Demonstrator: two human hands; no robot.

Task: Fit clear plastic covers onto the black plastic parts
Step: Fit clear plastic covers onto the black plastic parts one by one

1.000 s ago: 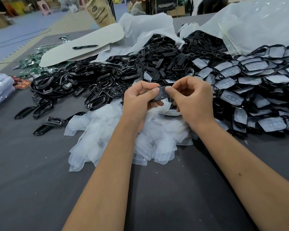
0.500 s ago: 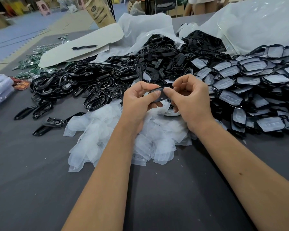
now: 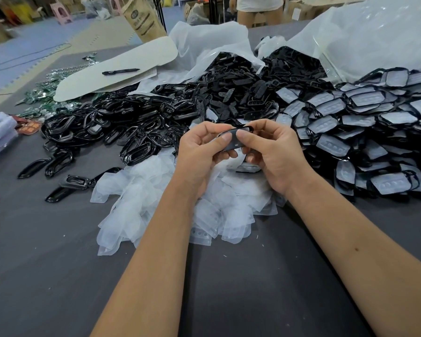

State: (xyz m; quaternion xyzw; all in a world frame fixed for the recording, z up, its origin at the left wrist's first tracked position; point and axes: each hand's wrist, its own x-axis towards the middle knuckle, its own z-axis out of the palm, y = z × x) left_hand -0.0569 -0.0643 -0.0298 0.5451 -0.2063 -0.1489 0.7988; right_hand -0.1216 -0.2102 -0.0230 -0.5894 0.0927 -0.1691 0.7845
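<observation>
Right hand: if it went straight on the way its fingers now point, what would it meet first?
The right hand points leftward, so it would likely first meet the black part it pinches, then the left hand gripping the other end. Depth is uncertain.

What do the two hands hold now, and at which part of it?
Both hold one black plastic part above the clear covers: the left hand pinches its left end, the right hand its right end, thumbs on top.
</observation>
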